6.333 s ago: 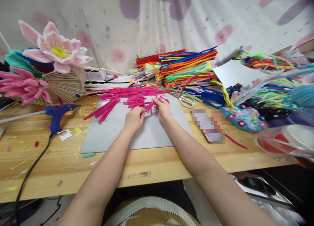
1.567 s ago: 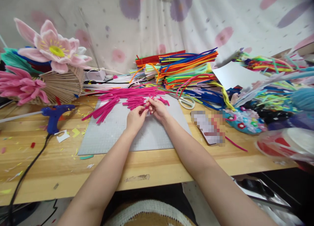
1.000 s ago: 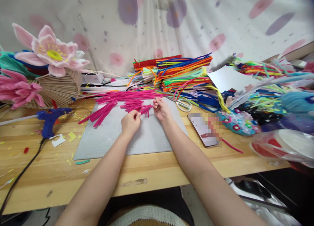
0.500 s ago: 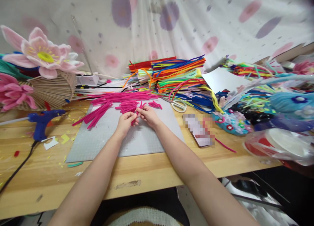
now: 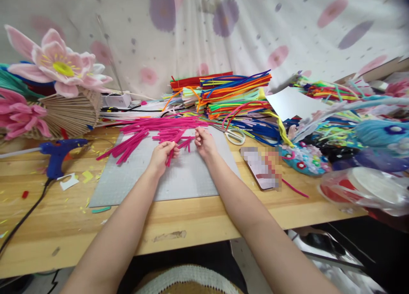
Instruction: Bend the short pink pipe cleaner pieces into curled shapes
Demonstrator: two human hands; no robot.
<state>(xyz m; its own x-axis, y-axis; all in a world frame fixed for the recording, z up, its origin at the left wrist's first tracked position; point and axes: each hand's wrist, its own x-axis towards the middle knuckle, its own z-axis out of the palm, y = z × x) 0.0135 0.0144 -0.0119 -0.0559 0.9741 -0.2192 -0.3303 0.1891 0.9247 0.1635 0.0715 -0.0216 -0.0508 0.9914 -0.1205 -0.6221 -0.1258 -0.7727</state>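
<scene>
Magenta pipe cleaners (image 5: 166,123) lie in a long bundle across the back of a grey cutting mat (image 5: 128,183), with a fanned group (image 5: 129,147) at its left. My left hand (image 5: 163,157) is closed on a few magenta pipe cleaners that stick up and down between the fingers, over the middle of the mat. Just to its right, my right hand (image 5: 204,143) has its fingers curled together, apart from the left one. Whatever it may hold is too small to make out. Short magenta pieces lie between the hands.
A blue glue gun (image 5: 56,155) with its cord is at the left, below a pink flower (image 5: 64,68). Scissors (image 5: 235,136) and a phone (image 5: 260,170) lie right of the mat. Colourful pipe-cleaner bundles (image 5: 234,93) are stacked behind; a wrapped cup (image 5: 367,189) is far right.
My hands were together and have parted: the right hand has moved right and slightly up. The magenta pieces in my left hand now show more clearly. The view has shifted slightly.
</scene>
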